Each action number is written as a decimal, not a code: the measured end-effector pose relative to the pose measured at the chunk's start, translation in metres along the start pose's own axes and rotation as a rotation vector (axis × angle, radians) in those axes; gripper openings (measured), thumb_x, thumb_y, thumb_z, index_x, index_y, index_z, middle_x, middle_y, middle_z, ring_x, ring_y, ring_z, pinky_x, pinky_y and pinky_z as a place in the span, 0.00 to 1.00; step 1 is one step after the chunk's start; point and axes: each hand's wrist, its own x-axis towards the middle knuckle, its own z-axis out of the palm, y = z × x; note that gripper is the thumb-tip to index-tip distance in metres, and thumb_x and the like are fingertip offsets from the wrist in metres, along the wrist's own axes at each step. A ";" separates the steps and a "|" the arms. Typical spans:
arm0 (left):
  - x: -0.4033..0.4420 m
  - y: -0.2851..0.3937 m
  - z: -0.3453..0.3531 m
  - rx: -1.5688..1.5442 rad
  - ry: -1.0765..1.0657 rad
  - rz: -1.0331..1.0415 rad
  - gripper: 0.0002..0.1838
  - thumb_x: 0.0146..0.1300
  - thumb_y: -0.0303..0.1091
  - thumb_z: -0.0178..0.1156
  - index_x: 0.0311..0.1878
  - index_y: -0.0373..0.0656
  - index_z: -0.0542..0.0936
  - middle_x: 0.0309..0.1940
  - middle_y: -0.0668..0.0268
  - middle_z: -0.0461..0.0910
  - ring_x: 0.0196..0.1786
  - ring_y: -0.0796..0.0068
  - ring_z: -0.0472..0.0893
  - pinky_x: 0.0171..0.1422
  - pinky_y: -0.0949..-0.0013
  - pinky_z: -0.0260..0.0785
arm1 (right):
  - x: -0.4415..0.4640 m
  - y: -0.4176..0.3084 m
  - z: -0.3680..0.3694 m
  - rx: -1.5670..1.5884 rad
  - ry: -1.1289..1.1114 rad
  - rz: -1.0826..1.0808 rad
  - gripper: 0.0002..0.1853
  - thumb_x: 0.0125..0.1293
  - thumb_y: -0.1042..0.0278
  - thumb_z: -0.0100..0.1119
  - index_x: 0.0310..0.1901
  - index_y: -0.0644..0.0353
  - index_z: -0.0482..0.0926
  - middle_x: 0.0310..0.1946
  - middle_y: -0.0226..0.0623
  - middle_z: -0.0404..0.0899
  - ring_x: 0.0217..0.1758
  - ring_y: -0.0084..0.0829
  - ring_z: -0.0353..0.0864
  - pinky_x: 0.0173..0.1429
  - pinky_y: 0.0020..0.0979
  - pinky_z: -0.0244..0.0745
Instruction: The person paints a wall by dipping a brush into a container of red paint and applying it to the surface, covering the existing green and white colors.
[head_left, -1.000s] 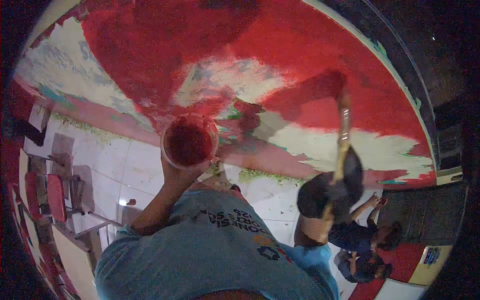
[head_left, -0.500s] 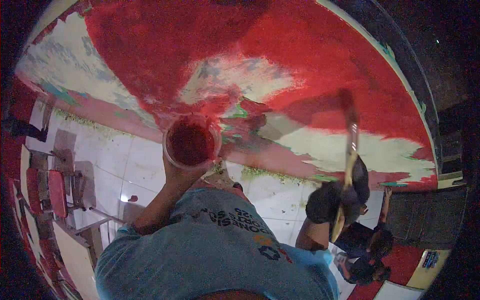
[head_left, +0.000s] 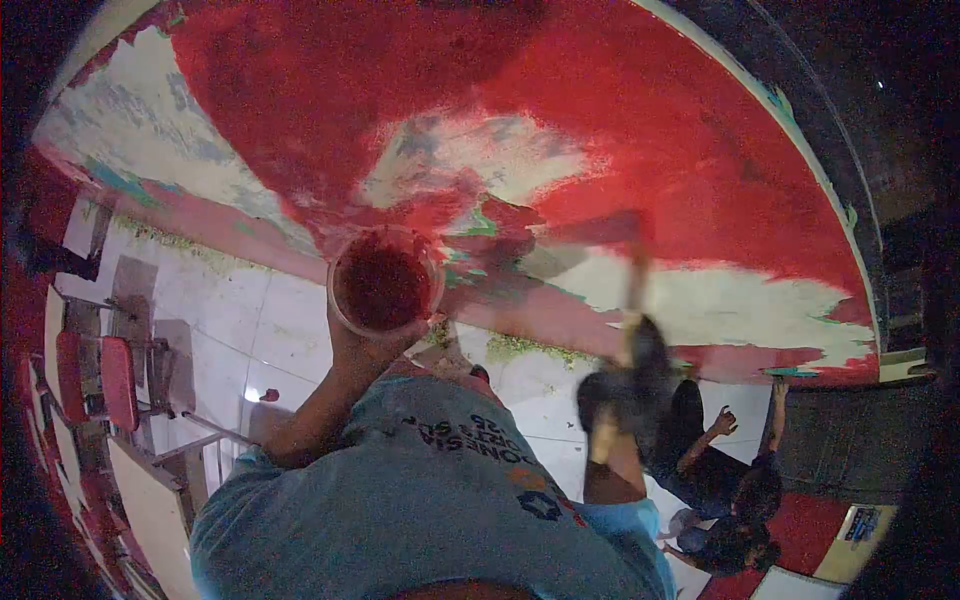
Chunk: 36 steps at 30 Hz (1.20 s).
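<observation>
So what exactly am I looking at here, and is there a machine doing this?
No machine: this is a person at work, seen by a camera worn on their own head, looking forward and down past their shirt. The left hand holds a cup of red paint. The right hand, dark and blurred, holds a brush. Ahead is a wall, largely red with pale and green patches. Below lies a white floor, with chairs at picture left and other people at right.
</observation>
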 end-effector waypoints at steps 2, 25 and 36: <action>-0.002 0.000 0.000 0.006 -0.001 -0.004 0.51 0.25 0.36 0.75 0.56 0.39 0.57 0.52 0.59 0.63 0.55 0.65 0.66 0.59 0.63 0.59 | -0.011 -0.002 0.050 0.398 0.017 0.137 0.20 0.47 0.69 0.61 0.45 0.61 0.73 0.46 0.45 0.72 0.53 0.44 0.68 0.58 0.41 0.59; -0.005 0.015 0.007 0.068 -0.002 0.039 0.51 0.26 0.39 0.76 0.56 0.39 0.56 0.52 0.59 0.64 0.55 0.66 0.66 0.60 0.64 0.59 | -0.056 0.038 0.090 0.436 0.119 0.314 0.16 0.48 0.82 0.58 0.42 0.65 0.74 0.47 0.46 0.71 0.51 0.38 0.70 0.53 0.34 0.64; -0.009 0.015 0.022 0.150 -0.062 0.064 0.52 0.25 0.38 0.76 0.56 0.39 0.57 0.52 0.59 0.65 0.54 0.66 0.67 0.59 0.64 0.60 | -0.021 0.050 0.012 0.052 0.108 -0.060 0.13 0.54 0.63 0.54 0.39 0.61 0.76 0.44 0.47 0.73 0.47 0.43 0.72 0.54 0.38 0.63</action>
